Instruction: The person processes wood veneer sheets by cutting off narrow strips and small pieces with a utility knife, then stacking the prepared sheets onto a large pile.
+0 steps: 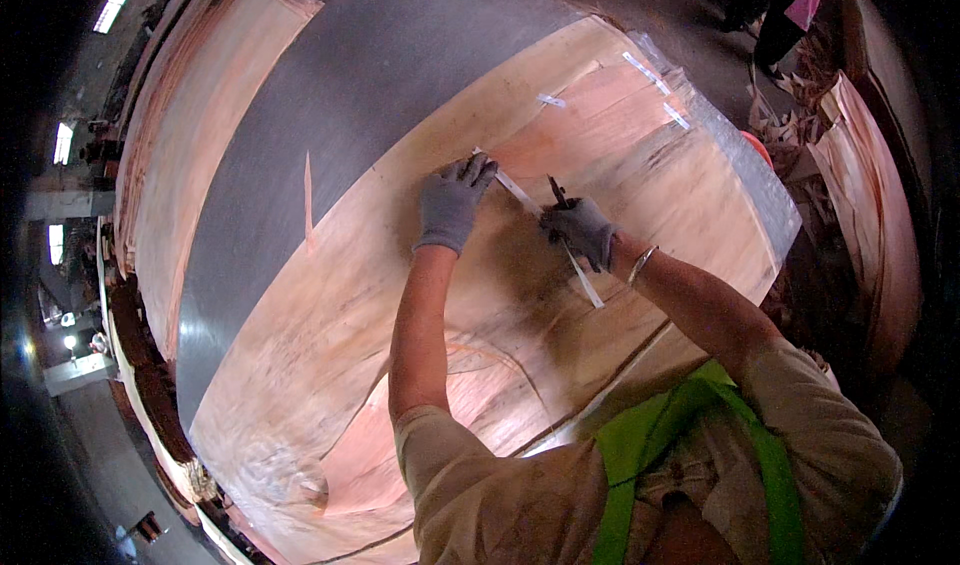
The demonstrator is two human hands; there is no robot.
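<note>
Left hand, grey-gloved, is lying flat with fingers spread a little, fingertips resting at the far end of a white tape strip. Right hand, also gloved, is closing around a slim dark tool, type unclear, and is covering the strip's middle; the near end is showing beyond it, toward the right. Strip is running aslant over a tan wood veneer sheet, which is lying on a dark tabletop. Shorter tape pieces are sitting farther off, around a pinkish veneer patch. Veneer stack is standing far left.

Judgement on handling: fingertips should be anchoring the far end while the strip is staying straight and lightly taut; tool tip is best kept clear of glove and veneer, since thin sheet is likely splitting under hard pressure.
</note>
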